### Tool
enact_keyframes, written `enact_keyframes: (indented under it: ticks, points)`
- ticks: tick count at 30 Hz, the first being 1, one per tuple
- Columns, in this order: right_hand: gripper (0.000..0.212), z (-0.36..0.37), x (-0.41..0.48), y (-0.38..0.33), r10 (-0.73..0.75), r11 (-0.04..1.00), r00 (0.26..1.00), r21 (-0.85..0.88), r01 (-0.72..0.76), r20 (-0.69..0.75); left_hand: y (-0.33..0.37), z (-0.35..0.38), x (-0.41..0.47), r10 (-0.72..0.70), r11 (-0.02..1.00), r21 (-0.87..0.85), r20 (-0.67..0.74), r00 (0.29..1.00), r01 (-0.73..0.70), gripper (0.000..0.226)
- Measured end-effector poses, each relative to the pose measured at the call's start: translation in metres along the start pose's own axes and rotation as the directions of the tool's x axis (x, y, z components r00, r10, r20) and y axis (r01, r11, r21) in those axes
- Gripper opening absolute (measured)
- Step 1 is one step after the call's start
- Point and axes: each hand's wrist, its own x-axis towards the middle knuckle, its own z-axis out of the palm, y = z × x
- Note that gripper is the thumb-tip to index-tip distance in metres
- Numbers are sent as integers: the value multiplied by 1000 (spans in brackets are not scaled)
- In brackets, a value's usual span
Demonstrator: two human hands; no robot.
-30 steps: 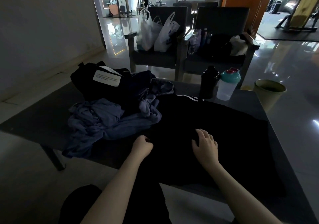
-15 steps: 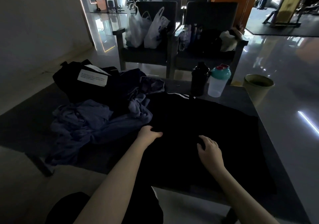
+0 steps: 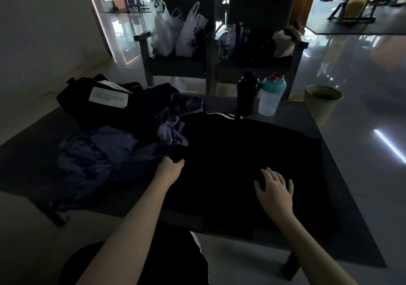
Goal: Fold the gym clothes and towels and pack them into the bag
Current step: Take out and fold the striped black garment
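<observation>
Black garment (image 3: pixel 241 153) is spread flat on the table (image 3: pixel 292 118) at centre frame, laid out, as I judge it, for folding. Crumpled blue clothes (image 3: pixel 98 153) lie at centre left, in front of the black bag (image 3: pixel 87 104). My right hand (image 3: pixel 275 189) rests on the cloth, fingers straight and splayed, pinning it. My left hand (image 3: pixel 170 167) meets the garment's left edge. Its fingers are lost in dark fabric, so I cannot tell whether they grip.
</observation>
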Motion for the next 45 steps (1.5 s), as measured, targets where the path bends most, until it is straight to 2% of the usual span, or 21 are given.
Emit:
enact_keyframes:
  ticks: [2, 4, 7, 9, 11, 13, 15, 18, 21, 25, 28, 31, 34, 37, 40, 43, 45]
  points:
    - [52, -2, -8, 4, 29, 999, 999, -39, -28, 25, -11, 5, -3, -28, 993, 118, 18, 999, 25, 50]
    - [53, -4, -14, 11, 47, 998, 996, -47, -43, 79, -19, 5, -3, 16, 985, 172, 4, 1000, -16, 34]
    - [54, -8, -17, 17, 14, 1000, 989, -24, -11, 146, -24, -9, -8, 74, 997, -4, -22, 997, -74, 42]
    - [53, -14, -20, 17, 7, 999, 994, 48, -12, 105, -28, -19, -15, 68, 995, -73, -81, 994, -74, 51]
    - [52, -22, -31, 20, 48, 996, 999, 72, -46, -23, -35, -22, -23, 39, 999, 0, -96, 995, -39, 52]
    - [51, -27, -46, 28, 101, 994, 991, 52, -97, -83, -44, -21, -34, -42, 998, 42, -22, 999, 42, 66]
    - [54, -29, -63, 41, 160, 987, 985, 19, -159, -64, -50, -18, -47, -105, 994, 45, 55, 993, 103, 78]
    - [58, -33, -83, 57, 257, 966, 962, 11, -257, -90, -57, -18, -58, -120, 992, 58, 72, 990, 116, 76]
    - [62, -40, -97, 65, 400, 916, 908, 97, -390, -126, -60, -21, -67, -117, 990, 82, 59, 991, 112, 71]
    - [63, -52, -101, 77, 472, 874, 871, 202, -443, -132, -59, -22, -85, -66, 997, -33, 35, 997, 67, 63]
    - [54, -55, -101, 85, 474, 848, 868, 339, -406, -146, -63, -24, -96, 84, 988, -125, -68, 994, -92, 48]
    - [46, -55, -99, 93, 424, 841, 896, 423, -336, -132, -64, -30, -103, 200, 954, -197, -136, 970, -225, 25]
    - [35, -67, -91, 97, 382, 790, 922, 538, -294, -56, -61, -34, -107, 259, 941, -167, -201, 945, -294, 30]
    - [24, -78, -80, 101, 288, 723, 957, 664, -192, -38, -55, -33, -106, 288, 944, -88, -244, 926, -317, 30]
    - [19, -84, -73, 101, 212, 680, 975, 708, -191, 60, -51, -33, -101, 300, 948, -38, -229, 926, -316, 26]
    - [14, -94, -63, 106, 305, 604, 952, 767, -216, 28, -48, -35, -98, 299, 948, -19, -279, 912, -317, 29]
    - [21, -97, -56, 117, 380, 569, 925, 789, -230, -5, -50, -38, -97, 252, 963, -17, -310, 917, -271, 30]
